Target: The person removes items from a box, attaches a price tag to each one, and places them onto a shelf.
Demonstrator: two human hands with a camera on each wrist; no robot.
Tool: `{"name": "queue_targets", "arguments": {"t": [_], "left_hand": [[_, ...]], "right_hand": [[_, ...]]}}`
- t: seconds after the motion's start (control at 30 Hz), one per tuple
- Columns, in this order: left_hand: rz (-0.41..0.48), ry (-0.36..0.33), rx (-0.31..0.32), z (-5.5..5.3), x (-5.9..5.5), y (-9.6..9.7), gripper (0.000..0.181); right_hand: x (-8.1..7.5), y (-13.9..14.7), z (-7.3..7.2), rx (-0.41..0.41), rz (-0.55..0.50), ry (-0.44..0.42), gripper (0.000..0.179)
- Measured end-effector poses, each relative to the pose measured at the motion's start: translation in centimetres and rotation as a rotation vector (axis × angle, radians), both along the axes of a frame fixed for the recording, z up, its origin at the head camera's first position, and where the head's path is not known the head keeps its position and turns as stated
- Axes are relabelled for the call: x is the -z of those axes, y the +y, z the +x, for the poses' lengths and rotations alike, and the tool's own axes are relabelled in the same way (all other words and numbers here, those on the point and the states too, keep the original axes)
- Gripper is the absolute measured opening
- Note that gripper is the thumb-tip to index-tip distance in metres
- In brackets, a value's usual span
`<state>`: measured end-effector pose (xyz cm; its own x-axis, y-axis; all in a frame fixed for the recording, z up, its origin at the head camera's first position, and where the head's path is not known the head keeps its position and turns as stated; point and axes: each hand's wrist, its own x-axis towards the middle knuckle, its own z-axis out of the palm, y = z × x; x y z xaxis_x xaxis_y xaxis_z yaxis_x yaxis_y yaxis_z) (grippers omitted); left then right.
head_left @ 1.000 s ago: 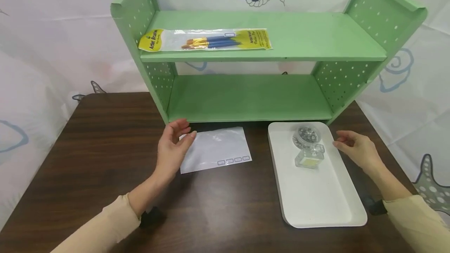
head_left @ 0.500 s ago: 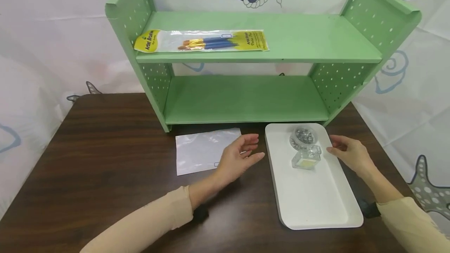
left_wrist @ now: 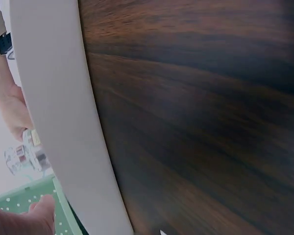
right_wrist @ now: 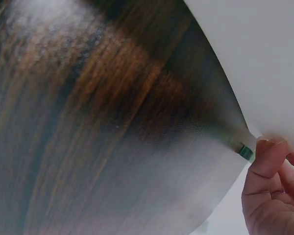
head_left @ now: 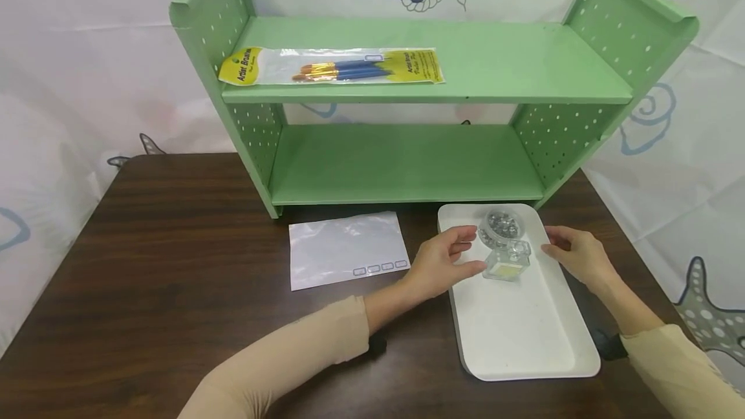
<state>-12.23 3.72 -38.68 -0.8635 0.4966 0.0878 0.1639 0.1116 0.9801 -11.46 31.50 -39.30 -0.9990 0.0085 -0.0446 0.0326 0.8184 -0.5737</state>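
A white tray (head_left: 526, 335) lies on the dark wooden table. In it, a small square clear glass bottle (head_left: 507, 262) with a pale yellow patch sits against a round clear container (head_left: 502, 226) of silvery bits. My left hand (head_left: 445, 260) reaches over the tray's left edge, fingers loosely spread and holding nothing, its tips just left of the bottle. At the far right side, my right hand (head_left: 579, 254) pinches the tray's rim between thumb and fingers. In the right wrist view, the curled fingers (right_wrist: 270, 159) come right up to the tray's edge.
Behind the tray stands a green two-tier shelf (head_left: 407, 163). A packet of artist brushes (head_left: 332, 66) lies on its upper tier. Left of the tray, a white plastic envelope (head_left: 346, 247) lies flat on the table (head_left: 174, 277).
My left hand has swept right from the white envelope, across the table, to over the tray's left side. The right hand stays at the tray's right rim; tray and contents look unmoved.
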Motion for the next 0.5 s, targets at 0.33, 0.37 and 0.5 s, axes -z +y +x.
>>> {"name": "queue_targets", "arguments": {"t": [0.33, 0.37, 0.5], "left_hand": [[-0.102, 0.092, 0.029, -0.5, 0.9, 2.6, 0.052], [-0.114, 0.104, 0.029, -0.5, 0.9, 2.8, 0.051], [-0.153, 0.133, 0.031, -0.6, 1.1, 3.6, 0.049]], "right_hand": [[0.0, 0.0, -0.2, 0.006, 0.032, -0.004, 0.041], [0.0, 0.0, -0.2, 0.007, 0.036, -0.002, 0.041], [0.1, 0.0, -0.2, 0.007, 0.045, 0.007, 0.041]]}}
